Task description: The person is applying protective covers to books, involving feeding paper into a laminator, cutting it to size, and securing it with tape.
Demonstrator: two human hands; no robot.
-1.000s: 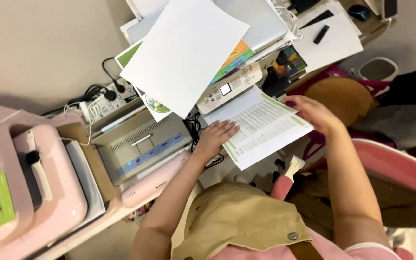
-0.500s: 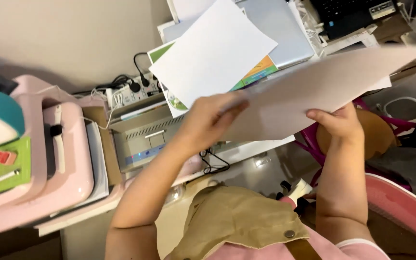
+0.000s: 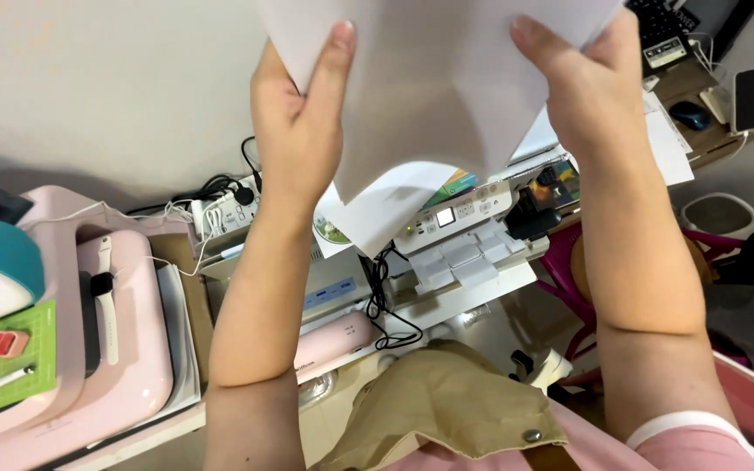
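while raised near the camera, a white sheet of paper [image 3: 447, 78] is pinched at its side edges by the left hand [image 3: 303, 113] and right hand [image 3: 595, 96]; below both grips a white printer [image 3: 460, 235] is seen on the counter [image 3: 482, 301].

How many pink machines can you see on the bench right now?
2: a large pink press at left, and a slim pink machine by the left forearm. Others may be hidden behind the arms.

Paper sheet [image 3: 447, 78] now raised overhead
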